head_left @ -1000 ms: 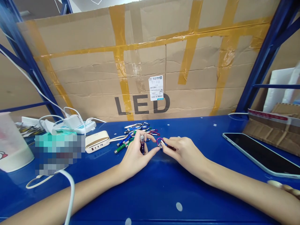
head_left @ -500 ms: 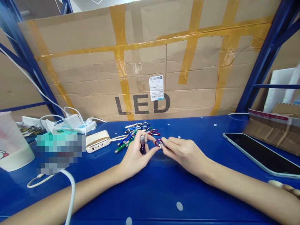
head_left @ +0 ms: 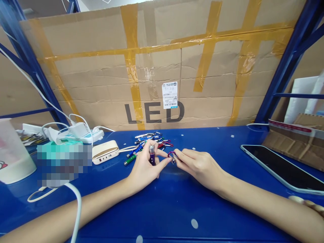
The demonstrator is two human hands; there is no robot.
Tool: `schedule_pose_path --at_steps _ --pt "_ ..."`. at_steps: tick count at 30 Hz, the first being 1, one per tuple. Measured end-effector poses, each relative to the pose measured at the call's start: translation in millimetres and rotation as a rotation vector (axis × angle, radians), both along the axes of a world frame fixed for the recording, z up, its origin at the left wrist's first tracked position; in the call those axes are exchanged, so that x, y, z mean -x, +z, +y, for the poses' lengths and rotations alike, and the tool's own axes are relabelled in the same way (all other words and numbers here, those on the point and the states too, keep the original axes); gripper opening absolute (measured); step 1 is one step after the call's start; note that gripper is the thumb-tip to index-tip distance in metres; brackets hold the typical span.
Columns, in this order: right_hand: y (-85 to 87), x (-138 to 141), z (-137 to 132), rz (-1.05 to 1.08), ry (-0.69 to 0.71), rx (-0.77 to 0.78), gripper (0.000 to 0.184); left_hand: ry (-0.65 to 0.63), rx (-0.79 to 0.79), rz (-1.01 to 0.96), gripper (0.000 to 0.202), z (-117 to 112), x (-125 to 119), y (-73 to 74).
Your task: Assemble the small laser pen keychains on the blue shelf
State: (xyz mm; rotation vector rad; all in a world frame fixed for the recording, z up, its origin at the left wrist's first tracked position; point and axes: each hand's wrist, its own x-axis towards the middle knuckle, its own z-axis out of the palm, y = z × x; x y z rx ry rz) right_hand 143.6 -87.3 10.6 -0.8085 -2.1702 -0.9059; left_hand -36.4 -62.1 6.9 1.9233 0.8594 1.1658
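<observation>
My left hand (head_left: 143,168) is curled around a small purple mini flashlight (head_left: 152,158), its silver end pointing up. The left thumb and a fingertip also reach the near side of a purple carabiner (head_left: 171,154). From the other side, my right hand (head_left: 202,167) pinches that carabiner between thumb and fingers. A bit of shiny metal hangs below it, too small to make out. Just behind my left hand lies a pile of similar small metal flashlights (head_left: 131,159) in blue, green, red and silver, some with carabiners. My left fingers hide part of the pile.
On the left stand a white cup (head_left: 17,162), a cream power bank (head_left: 105,152) and a power strip (head_left: 97,136) with cables. A phone (head_left: 283,167) lies at right beside a brown cardboard piece (head_left: 296,141). A large cardboard box (head_left: 106,87) closes off the back of the blue table (head_left: 172,209).
My left hand has tilted slightly and the purple flashlight has shifted a little left and up. The carabiner has turned slightly between the fingers. Both hands keep their grip.
</observation>
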Motion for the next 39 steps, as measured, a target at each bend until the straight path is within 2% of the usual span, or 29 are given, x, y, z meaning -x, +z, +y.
schedule_pose_path --at_steps 6,13,22,25,28,33,39 --pt "-1.8 -0.8 0.2 -0.049 -0.005 0.003 0.034 -0.037 0.004 0.027 0.044 -2.8 -0.5 1.0" --pt "-3.1 -0.8 -1.4 -0.119 -0.039 -0.070 0.028 -0.086 0.141 0.037 0.045 -0.9 -2.1 4.2" --pt "1.7 1.6 0.5 -0.032 -0.050 -0.017 0.039 -0.123 0.115 0.036 0.035 0.4 -4.8 3.6" --pt "-0.3 1.4 2.5 0.025 -0.053 0.053 0.039 -0.106 0.053 0.072 0.027 -2.0 -5.2 5.0" --pt "-3.3 1.4 3.7 0.061 -0.055 0.164 0.031 -0.105 -0.007 0.090 0.021 -4.1 -5.1 6.6" --pt "-4.0 2.0 4.2 0.148 -0.101 0.424 0.013 -0.112 0.024 0.132 0.015 -3.6 -4.3 5.4" --pt "2.5 1.9 4.5 0.147 -0.045 0.612 0.017 -0.109 0.053 0.162 0.015 0.1 -2.3 1.4"
